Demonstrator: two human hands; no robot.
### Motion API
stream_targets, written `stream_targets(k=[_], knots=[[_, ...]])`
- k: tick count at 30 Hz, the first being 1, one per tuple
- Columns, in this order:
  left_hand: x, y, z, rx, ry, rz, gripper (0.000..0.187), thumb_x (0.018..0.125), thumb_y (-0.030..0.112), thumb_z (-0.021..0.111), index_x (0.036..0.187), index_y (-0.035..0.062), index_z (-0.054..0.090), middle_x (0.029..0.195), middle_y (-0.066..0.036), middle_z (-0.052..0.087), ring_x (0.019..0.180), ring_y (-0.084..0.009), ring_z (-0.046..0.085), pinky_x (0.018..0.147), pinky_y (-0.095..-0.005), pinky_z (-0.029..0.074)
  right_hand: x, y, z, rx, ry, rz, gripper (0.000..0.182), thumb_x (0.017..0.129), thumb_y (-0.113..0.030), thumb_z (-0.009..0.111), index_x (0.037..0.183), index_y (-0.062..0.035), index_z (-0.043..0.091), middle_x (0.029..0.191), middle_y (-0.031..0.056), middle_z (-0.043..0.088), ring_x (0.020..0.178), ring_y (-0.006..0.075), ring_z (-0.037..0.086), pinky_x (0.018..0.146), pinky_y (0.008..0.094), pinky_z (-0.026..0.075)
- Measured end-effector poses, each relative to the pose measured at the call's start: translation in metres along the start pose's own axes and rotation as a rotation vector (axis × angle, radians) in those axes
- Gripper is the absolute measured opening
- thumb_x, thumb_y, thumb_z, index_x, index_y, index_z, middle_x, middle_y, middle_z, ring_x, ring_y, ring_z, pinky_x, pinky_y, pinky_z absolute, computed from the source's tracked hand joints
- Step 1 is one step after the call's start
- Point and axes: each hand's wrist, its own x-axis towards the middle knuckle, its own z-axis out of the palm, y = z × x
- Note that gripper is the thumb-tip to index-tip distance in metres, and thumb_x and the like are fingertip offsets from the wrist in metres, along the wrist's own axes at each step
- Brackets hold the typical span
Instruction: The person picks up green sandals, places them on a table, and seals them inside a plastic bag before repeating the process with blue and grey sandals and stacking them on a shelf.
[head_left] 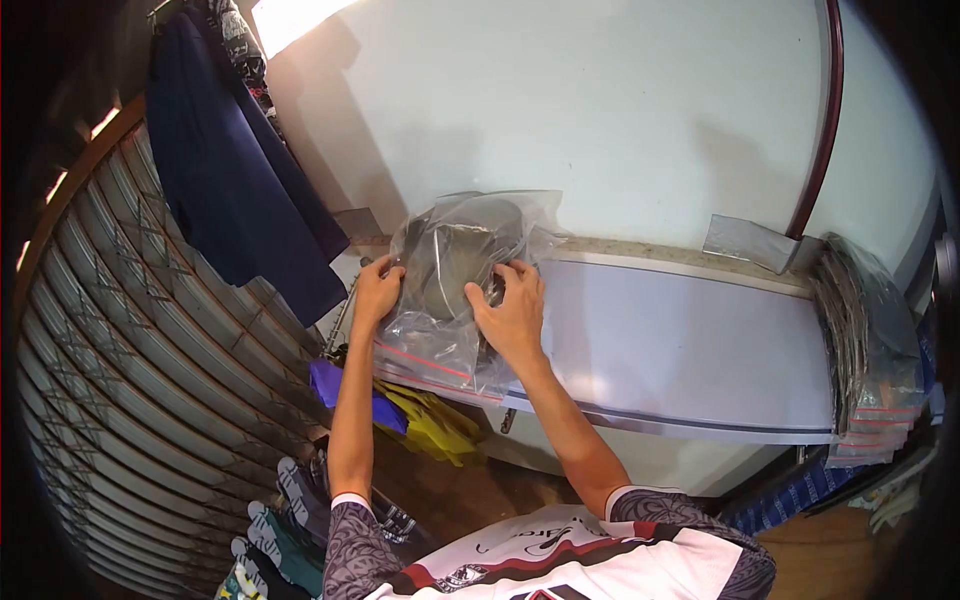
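Observation:
A clear plastic bag [425, 345] with a red seal line near its lower edge lies at the left end of the shelf. Inside it is a dark grey-green folded item [455, 265], apparently cloth. My left hand [378, 292] grips the bag's left edge, thumb and fingers pressed together. On the right side of the bag rests my right hand [508, 308], its thumb and fingers apart and curved over the plastic.
The pale shelf [690, 345] runs right to a stack of filled plastic bags [865, 350]. Dark blue garments [220, 170] hang at the left, before a metal shutter [130, 370]. Purple cloth [355, 393] and yellow cloth [435, 425] hang below the shelf. A dark red pole [825, 130] stands behind.

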Motion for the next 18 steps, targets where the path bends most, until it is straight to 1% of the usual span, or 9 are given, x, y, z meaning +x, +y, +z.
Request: stream_targets(k=[1, 4, 7, 10, 13, 15, 16, 18], knots=[[0.005, -0.002, 0.004, -0.008, 0.007, 0.000, 0.038, 0.086, 0.015, 0.066, 0.118, -0.0040, 0.071, 0.105, -0.020, 0.076, 0.098, -0.0245, 0.073, 0.089, -0.0342, 0.053, 0.001, 0.002, 0.004, 0.002, 0.016, -0.001, 0.055, 0.085, -0.036, 0.076, 0.121, 0.0047, 0.066, 0.134, 0.0251, 0.052, 0.127, 0.0429, 0.047, 0.106, 0.0510, 0.042], [0.018, -0.001, 0.010, -0.052, -0.058, -0.025, 0.037, 0.087, 0.016, 0.064, 0.118, -0.0031, 0.071, 0.103, -0.019, 0.077, 0.095, -0.0250, 0.073, 0.087, -0.0347, 0.053, 0.006, 0.011, 0.013, 0.002, 0.053, 0.007, 0.058, 0.086, -0.036, 0.075, 0.124, 0.0062, 0.064, 0.137, 0.0293, 0.049, 0.129, 0.0458, 0.045, 0.109, 0.0520, 0.040], [0.026, -0.005, 0.018, -0.058, -0.034, -0.011, 0.038, 0.087, 0.018, 0.063, 0.117, -0.0033, 0.071, 0.103, -0.020, 0.076, 0.093, -0.0261, 0.073, 0.087, -0.0353, 0.052, 0.011, 0.014, 0.015, 0.006, 0.046, 0.019, 0.060, 0.086, -0.036, 0.075, 0.126, 0.0074, 0.062, 0.139, 0.0308, 0.047, 0.131, 0.0467, 0.044, 0.110, 0.0523, 0.039], [0.028, -0.007, 0.018, -0.045, -0.051, -0.018, 0.037, 0.090, 0.021, 0.061, 0.116, -0.0027, 0.072, 0.102, -0.020, 0.076, 0.095, -0.0261, 0.073, 0.088, -0.0354, 0.052, 0.011, 0.014, 0.013, 0.018, 0.026, 0.016, 0.062, 0.088, -0.038, 0.074, 0.127, 0.0077, 0.061, 0.140, 0.0315, 0.047, 0.132, 0.0472, 0.044, 0.110, 0.0527, 0.038], [0.022, 0.005, 0.016, 0.015, -0.017, -0.043, 0.041, 0.095, 0.030, 0.061, 0.116, -0.0034, 0.072, 0.102, -0.021, 0.076, 0.097, -0.0313, 0.073, 0.091, -0.0375, 0.053, 0.006, 0.014, 0.012, 0.032, 0.030, -0.002, 0.063, 0.090, -0.039, 0.073, 0.130, 0.0074, 0.059, 0.142, 0.0320, 0.046, 0.134, 0.0476, 0.043, 0.111, 0.0527, 0.037], [0.013, 0.021, 0.011, 0.082, 0.014, -0.046, 0.051, 0.098, 0.040, 0.060, 0.124, -0.0035, 0.068, 0.114, -0.023, 0.073, 0.108, -0.0362, 0.069, 0.098, -0.0403, 0.049, 0.000, 0.010, 0.007, 0.046, 0.050, -0.008, 0.062, 0.092, -0.039, 0.072, 0.132, 0.0066, 0.057, 0.143, 0.0321, 0.045, 0.136, 0.0480, 0.042, 0.112, 0.0526, 0.037], [0.009, 0.030, 0.009, 0.115, 0.030, -0.047, 0.057, 0.099, 0.045, 0.059, 0.128, -0.0036, 0.066, 0.120, -0.025, 0.071, 0.114, -0.0386, 0.068, 0.102, -0.0417, 0.048, -0.006, 0.004, -0.001, 0.069, 0.057, -0.042, 0.061, 0.092, -0.037, 0.072, 0.133, 0.0059, 0.057, 0.143, 0.0317, 0.045, 0.136, 0.0481, 0.042, 0.112, 0.0526, 0.037], [-0.008, 0.041, 0.009, 0.223, 0.196, -0.023, 0.068, 0.100, 0.052, 0.057, 0.139, -0.0040, 0.057, 0.134, -0.027, 0.062, 0.127, -0.0418, 0.058, 0.109, -0.0444, 0.042, -0.022, -0.009, -0.025, 0.116, 0.076, -0.113, 0.057, 0.093, -0.033, 0.072, 0.133, 0.0045, 0.056, 0.144, 0.0309, 0.045, 0.136, 0.0482, 0.042, 0.112, 0.0525, 0.037]])
